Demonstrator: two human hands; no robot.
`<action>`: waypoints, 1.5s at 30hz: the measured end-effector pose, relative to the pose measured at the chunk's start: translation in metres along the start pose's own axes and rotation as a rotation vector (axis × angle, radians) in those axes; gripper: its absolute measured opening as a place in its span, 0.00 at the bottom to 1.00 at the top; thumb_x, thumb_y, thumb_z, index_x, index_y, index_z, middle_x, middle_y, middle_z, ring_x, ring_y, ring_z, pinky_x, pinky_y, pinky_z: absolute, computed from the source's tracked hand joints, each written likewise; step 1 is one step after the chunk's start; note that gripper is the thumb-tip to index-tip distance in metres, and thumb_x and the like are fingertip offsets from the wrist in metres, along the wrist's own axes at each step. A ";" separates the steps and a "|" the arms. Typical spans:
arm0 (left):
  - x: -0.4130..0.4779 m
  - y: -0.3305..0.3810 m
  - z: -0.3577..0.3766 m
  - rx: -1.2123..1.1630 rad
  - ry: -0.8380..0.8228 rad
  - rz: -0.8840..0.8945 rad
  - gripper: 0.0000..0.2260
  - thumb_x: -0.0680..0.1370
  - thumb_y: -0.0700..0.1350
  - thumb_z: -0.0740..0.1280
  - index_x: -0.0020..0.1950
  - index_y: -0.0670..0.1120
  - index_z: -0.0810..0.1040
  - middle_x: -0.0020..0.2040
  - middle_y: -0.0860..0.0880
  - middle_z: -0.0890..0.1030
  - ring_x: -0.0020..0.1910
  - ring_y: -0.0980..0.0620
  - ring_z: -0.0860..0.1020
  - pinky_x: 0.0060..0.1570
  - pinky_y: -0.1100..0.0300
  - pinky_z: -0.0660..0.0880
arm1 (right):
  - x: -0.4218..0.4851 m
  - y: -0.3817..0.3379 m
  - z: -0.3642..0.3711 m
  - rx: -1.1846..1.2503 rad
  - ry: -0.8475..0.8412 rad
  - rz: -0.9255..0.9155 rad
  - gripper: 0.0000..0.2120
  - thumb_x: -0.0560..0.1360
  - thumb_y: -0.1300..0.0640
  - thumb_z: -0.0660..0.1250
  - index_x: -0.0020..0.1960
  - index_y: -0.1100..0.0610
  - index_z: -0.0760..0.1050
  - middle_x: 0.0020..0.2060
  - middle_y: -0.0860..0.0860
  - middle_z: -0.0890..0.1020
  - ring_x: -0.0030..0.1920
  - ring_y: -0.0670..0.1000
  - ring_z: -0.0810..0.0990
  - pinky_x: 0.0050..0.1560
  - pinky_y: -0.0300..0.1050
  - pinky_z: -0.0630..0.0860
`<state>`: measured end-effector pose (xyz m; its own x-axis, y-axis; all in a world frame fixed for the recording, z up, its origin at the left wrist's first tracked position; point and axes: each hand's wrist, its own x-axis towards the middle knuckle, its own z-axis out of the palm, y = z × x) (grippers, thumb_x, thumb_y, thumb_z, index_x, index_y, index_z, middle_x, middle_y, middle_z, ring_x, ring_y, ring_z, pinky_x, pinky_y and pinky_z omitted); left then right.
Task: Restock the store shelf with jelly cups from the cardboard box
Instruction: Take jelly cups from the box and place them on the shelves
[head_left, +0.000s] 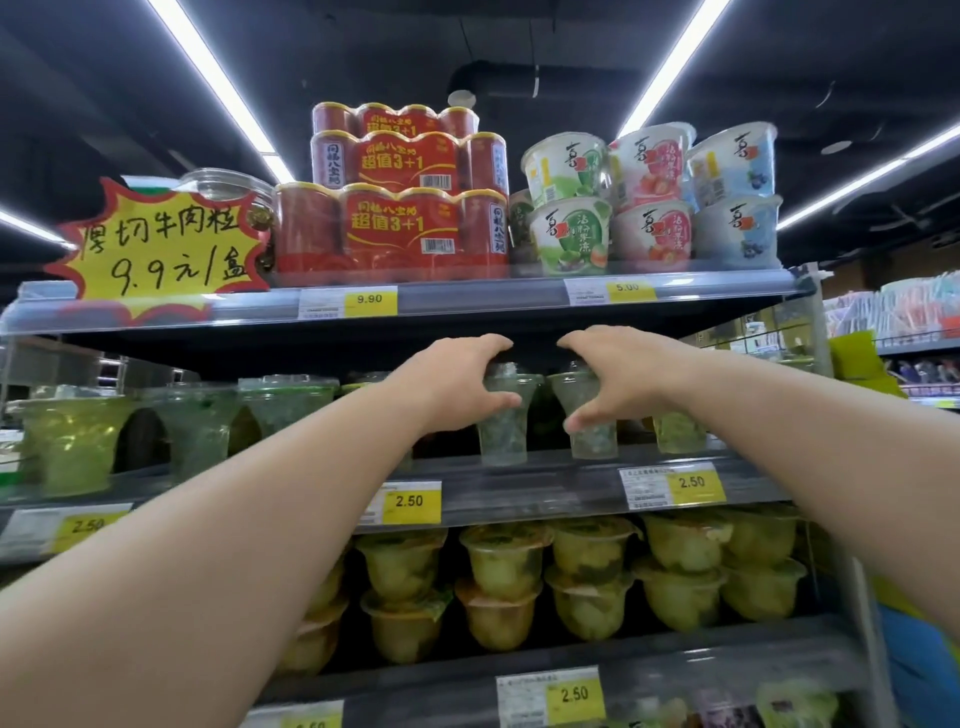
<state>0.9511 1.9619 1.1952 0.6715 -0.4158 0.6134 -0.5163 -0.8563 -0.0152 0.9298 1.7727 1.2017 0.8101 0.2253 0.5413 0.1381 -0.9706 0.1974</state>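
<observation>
My left hand (457, 384) and right hand (613, 379) each wrap a clear green jelly cup (501, 431), side by side on the middle shelf (545, 488). Light, thin-walled and slick, I judge; I grip below the flared rim, without squeezing.

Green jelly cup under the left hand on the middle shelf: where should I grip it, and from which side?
Grip the green jelly cup around its upper wall just under the wide lid rim, coming from the front. It tapers downward, so the flare probably stops slipping. The shelf above leaves little room overhead, and the neighbouring cup stands close beside it. The left hand already wraps there.
</observation>
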 end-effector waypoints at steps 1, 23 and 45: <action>-0.003 -0.006 -0.005 0.031 0.000 0.000 0.30 0.76 0.58 0.65 0.75 0.53 0.59 0.73 0.51 0.67 0.70 0.49 0.67 0.66 0.54 0.66 | 0.001 -0.008 -0.002 0.011 0.024 -0.035 0.46 0.67 0.38 0.71 0.75 0.54 0.54 0.72 0.52 0.65 0.72 0.53 0.63 0.70 0.50 0.64; -0.071 -0.138 -0.045 0.170 0.070 -0.250 0.23 0.76 0.53 0.67 0.71 0.51 0.69 0.68 0.46 0.73 0.65 0.43 0.72 0.60 0.50 0.72 | 0.066 -0.157 0.016 0.063 0.112 -0.158 0.25 0.75 0.56 0.67 0.70 0.53 0.63 0.61 0.55 0.75 0.57 0.59 0.76 0.49 0.51 0.75; -0.083 -0.148 -0.059 0.232 0.006 -0.120 0.32 0.75 0.60 0.65 0.75 0.50 0.60 0.73 0.50 0.67 0.71 0.49 0.66 0.67 0.52 0.67 | 0.054 -0.169 -0.006 0.095 0.074 -0.205 0.40 0.71 0.38 0.67 0.75 0.54 0.55 0.73 0.51 0.64 0.71 0.52 0.64 0.69 0.49 0.64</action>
<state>0.9408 2.1409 1.1928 0.7167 -0.3058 0.6267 -0.2967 -0.9471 -0.1227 0.9467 1.9490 1.2024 0.7157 0.4211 0.5573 0.3514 -0.9066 0.2337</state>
